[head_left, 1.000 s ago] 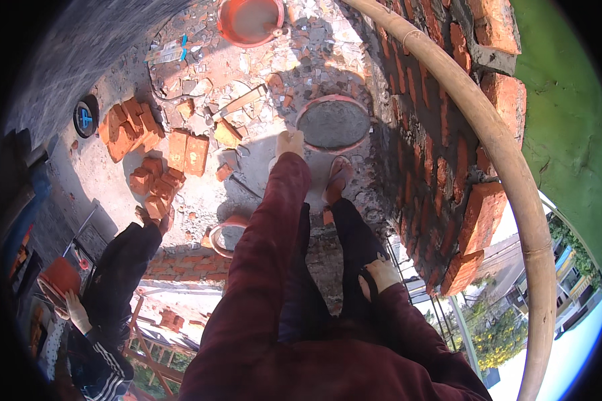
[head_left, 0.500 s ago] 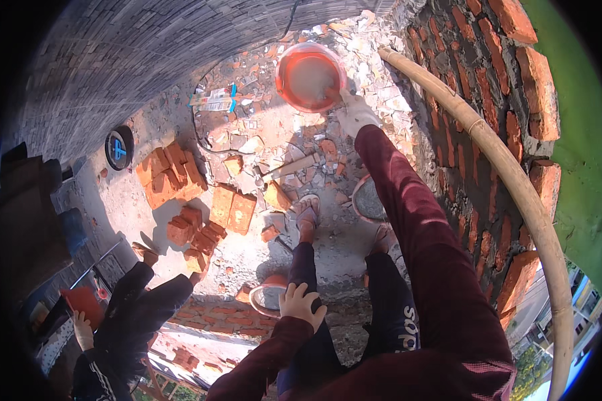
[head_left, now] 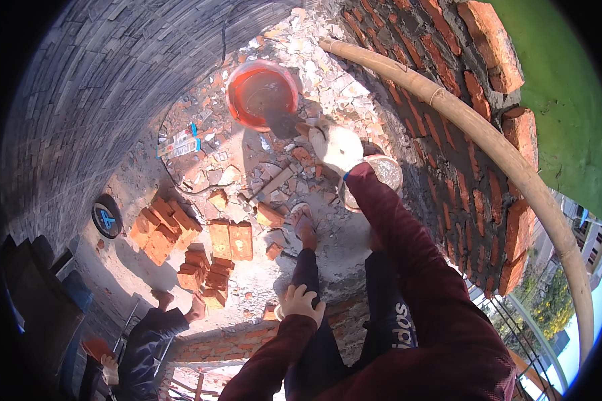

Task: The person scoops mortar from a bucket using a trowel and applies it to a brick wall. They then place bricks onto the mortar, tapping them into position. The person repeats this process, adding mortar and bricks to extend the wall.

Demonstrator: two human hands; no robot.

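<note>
Head view: your right hand [head_left: 338,147], in a whitish glove, is closed around the handle of a trowel [head_left: 284,125], whose grey blade overlaps the lower right rim of the orange bucket [head_left: 233,107]. You cannot tell from this angle whether blade and rim touch. Greyish mix fills the bucket's bottom. Your left hand [head_left: 301,302] grasps nothing visible; it rests on your left leg with its fingers spread. Beneath your right wrist, partly covered by it, stands a round basin [head_left: 392,172] of grey mix. Left of your feet, on the rubble-strewn floor, lie stacked orange bricks [head_left: 159,230], with a pair of bricks [head_left: 231,240] side by side just beside them. To your right, a bamboo pole [head_left: 461,113] curves in front of a rough brick wall [head_left: 441,160]. At lower left, a co-worker's hand [head_left: 110,369] is beside a reddish object [head_left: 96,347].
</note>
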